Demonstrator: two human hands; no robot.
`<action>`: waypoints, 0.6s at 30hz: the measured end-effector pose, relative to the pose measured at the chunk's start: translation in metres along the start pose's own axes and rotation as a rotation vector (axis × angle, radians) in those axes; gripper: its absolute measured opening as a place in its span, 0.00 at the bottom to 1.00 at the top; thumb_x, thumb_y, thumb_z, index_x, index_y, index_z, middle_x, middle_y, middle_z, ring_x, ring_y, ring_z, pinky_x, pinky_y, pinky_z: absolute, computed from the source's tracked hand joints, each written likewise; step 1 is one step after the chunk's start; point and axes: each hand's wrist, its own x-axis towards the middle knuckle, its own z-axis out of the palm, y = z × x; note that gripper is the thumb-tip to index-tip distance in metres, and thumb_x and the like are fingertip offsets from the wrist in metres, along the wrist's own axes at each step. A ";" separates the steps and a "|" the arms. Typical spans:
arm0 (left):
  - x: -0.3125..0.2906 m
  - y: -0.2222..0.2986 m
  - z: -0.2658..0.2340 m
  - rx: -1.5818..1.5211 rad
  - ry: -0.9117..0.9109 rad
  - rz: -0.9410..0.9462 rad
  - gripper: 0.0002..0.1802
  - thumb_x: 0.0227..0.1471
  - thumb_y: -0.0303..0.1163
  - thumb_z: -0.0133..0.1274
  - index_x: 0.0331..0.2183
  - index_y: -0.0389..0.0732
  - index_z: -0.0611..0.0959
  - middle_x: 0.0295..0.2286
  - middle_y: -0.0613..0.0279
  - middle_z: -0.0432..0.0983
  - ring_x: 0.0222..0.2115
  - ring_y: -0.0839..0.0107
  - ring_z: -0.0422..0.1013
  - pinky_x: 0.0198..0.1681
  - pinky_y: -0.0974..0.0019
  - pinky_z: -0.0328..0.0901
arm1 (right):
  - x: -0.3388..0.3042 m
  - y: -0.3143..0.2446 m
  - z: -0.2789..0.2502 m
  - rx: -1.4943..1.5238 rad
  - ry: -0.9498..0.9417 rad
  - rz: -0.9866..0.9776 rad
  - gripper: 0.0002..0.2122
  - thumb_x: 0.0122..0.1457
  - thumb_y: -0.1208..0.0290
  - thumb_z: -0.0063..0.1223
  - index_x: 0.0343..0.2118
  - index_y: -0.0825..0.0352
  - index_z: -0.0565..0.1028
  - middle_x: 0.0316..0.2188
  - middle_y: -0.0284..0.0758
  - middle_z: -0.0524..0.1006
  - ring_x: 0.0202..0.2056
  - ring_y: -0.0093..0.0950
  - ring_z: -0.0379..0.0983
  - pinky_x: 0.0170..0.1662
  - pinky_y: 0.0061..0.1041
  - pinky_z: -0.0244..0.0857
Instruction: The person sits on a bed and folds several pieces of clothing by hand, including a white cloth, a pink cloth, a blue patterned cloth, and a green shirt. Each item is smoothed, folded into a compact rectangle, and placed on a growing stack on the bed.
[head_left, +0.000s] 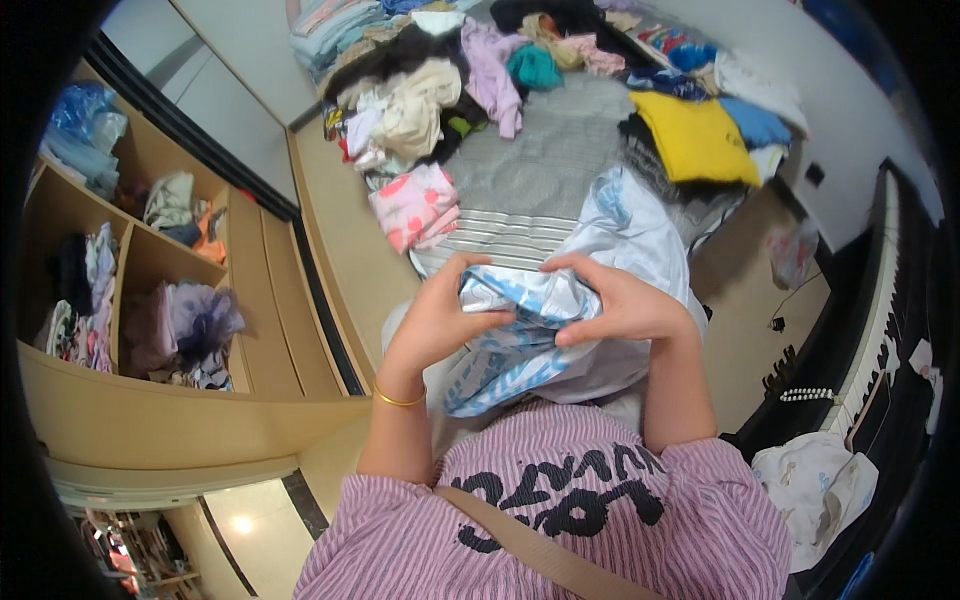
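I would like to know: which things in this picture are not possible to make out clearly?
All in the head view:
- White-and-blue cloth held by the left hand and right hand: full shape hidden by its own folds.
- Dark cloth beneath the yellow garment: partly covered by it.
- Plastic bag: contents too small and blurred.
- Pale folded stack: cut off by the upper edge.

- I have the bare left hand (441,312) in a wide, C-shaped grip, index finger above and thumb below, both pointing inward.
- I have the bare right hand (643,309) facing it in a similar curve, its index finger above and thumb below; the hands are near each other, not touching.
- Both bare forearms, left (396,437) and right (684,393), reach up and forward, roughly level.
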 end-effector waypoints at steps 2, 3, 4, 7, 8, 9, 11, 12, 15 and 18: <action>0.008 -0.028 -0.006 0.502 0.013 -0.031 0.16 0.59 0.33 0.60 0.46 0.33 0.83 0.39 0.70 0.83 0.37 0.72 0.77 0.44 0.58 0.71 | 0.000 0.006 -0.009 -0.297 -0.129 0.284 0.21 0.57 0.60 0.66 0.47 0.70 0.77 0.43 0.39 0.82 0.46 0.32 0.79 0.48 0.34 0.69; 0.008 -0.025 -0.006 0.266 0.015 0.028 0.16 0.61 0.33 0.57 0.46 0.32 0.83 0.37 0.69 0.83 0.36 0.71 0.78 0.43 0.58 0.71 | 0.004 0.009 -0.014 -0.448 -0.187 0.417 0.20 0.57 0.61 0.65 0.46 0.71 0.78 0.42 0.39 0.83 0.45 0.32 0.79 0.47 0.33 0.69; 0.006 -0.022 -0.006 0.029 0.016 0.086 0.15 0.64 0.33 0.54 0.46 0.32 0.83 0.35 0.68 0.84 0.35 0.69 0.78 0.42 0.59 0.72 | 0.007 0.018 -0.013 -0.525 -0.081 0.533 0.13 0.60 0.69 0.57 0.44 0.73 0.79 0.38 0.33 0.84 0.41 0.30 0.80 0.44 0.32 0.69; 0.001 -0.021 -0.005 -1.017 -0.168 -0.131 0.16 0.68 0.31 0.48 0.48 0.30 0.82 0.39 0.60 0.84 0.38 0.69 0.79 0.43 0.66 0.73 | 0.002 0.029 -0.009 0.119 0.306 0.330 0.13 0.62 0.76 0.50 0.47 0.71 0.79 0.40 0.30 0.84 0.37 0.25 0.79 0.41 0.29 0.70; 0.005 -0.016 -0.006 -1.254 -0.320 -0.130 0.17 0.68 0.31 0.48 0.50 0.29 0.81 0.41 0.55 0.83 0.40 0.67 0.80 0.45 0.66 0.73 | 0.000 0.055 -0.014 0.416 0.272 0.298 0.15 0.64 0.78 0.47 0.52 0.70 0.79 0.43 0.30 0.83 0.39 0.21 0.77 0.43 0.23 0.70; 0.002 -0.014 -0.006 -1.299 -0.231 -0.222 0.19 0.66 0.33 0.52 0.51 0.28 0.81 0.42 0.54 0.84 0.40 0.66 0.80 0.47 0.65 0.73 | 0.007 0.018 -0.005 0.819 0.358 0.351 0.14 0.66 0.77 0.48 0.52 0.72 0.78 0.44 0.36 0.83 0.41 0.22 0.79 0.45 0.22 0.73; 0.001 0.005 0.004 -0.982 -0.171 -0.094 0.23 0.61 0.36 0.59 0.52 0.29 0.81 0.43 0.52 0.84 0.39 0.63 0.81 0.49 0.62 0.73 | 0.006 0.028 -0.010 1.136 0.254 0.243 0.14 0.68 0.76 0.48 0.52 0.76 0.77 0.44 0.39 0.83 0.43 0.26 0.82 0.47 0.25 0.76; -0.003 0.022 0.010 -0.611 -0.175 0.111 0.25 0.58 0.37 0.62 0.52 0.30 0.81 0.43 0.52 0.85 0.39 0.61 0.81 0.49 0.61 0.73 | 0.007 0.029 -0.012 1.353 0.156 0.266 0.15 0.67 0.76 0.47 0.53 0.77 0.76 0.45 0.42 0.83 0.44 0.30 0.83 0.48 0.29 0.78; 0.007 0.023 0.014 0.636 -0.254 -0.045 0.25 0.49 0.34 0.68 0.49 0.36 0.83 0.42 0.61 0.84 0.40 0.66 0.78 0.47 0.61 0.71 | -0.005 0.009 -0.003 1.060 0.072 0.164 0.30 0.62 0.74 0.61 0.65 0.76 0.64 0.54 0.43 0.78 0.49 0.27 0.79 0.50 0.28 0.75; 0.011 -0.024 0.027 -0.255 0.146 0.069 0.15 0.58 0.32 0.57 0.45 0.35 0.84 0.39 0.53 0.84 0.37 0.56 0.79 0.44 0.59 0.72 | -0.004 0.005 0.000 -0.115 -0.166 0.089 0.31 0.57 0.62 0.70 0.59 0.75 0.71 0.51 0.39 0.80 0.50 0.33 0.77 0.54 0.30 0.70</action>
